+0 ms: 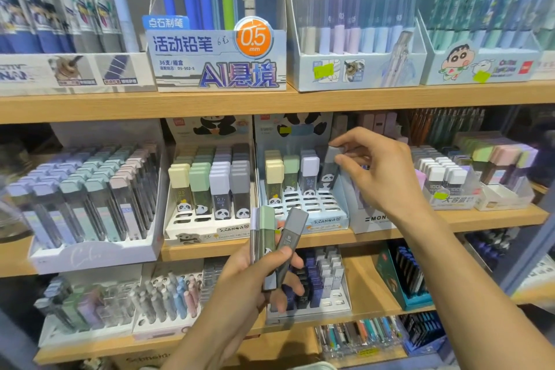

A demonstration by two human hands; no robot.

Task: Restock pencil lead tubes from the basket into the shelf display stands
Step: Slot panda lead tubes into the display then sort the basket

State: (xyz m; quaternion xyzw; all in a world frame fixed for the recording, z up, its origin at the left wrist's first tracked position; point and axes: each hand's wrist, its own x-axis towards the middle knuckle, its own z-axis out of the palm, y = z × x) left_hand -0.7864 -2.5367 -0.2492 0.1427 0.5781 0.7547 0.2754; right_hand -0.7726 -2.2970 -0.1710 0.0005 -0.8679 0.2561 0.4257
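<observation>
Wooden shop shelves (pixel 300 100) packed with stationery, three tiers in view. Top tier: boxes of mechanical pencils, among them a blue box marked 0.5 mm (pixel 220 60). Middle tier, centre: two panda-printed display stands side by side. White left stand (pixel 210 228) nearly filled with rows of yellow, green, lilac and grey capped lead tubes. Pale blue right stand (pixel 327 218) only filled at the back, front slots bare.

Right hand (pixel 381 171) reaching in over the pale blue stand, thumb and fingers pinching the cap of a grey lead tube (pixel 330 167), tube upright and slightly tilted at the right end of the back row, just beside a lilac capped tube (pixel 309 174).

Left hand (pixel 255 288) lower, in front of the shelf edge, fingers curled round a small bundle of tubes held upright: a green capped tube (pixel 267 228), a grey tube (pixel 292 233) leaning right, and a lilac one partly hidden behind.

Left of the stands, a larger white display (pixel 90 255) of slim pastel capped tubes. Bottom tier blurred, more tubes and refills.
</observation>
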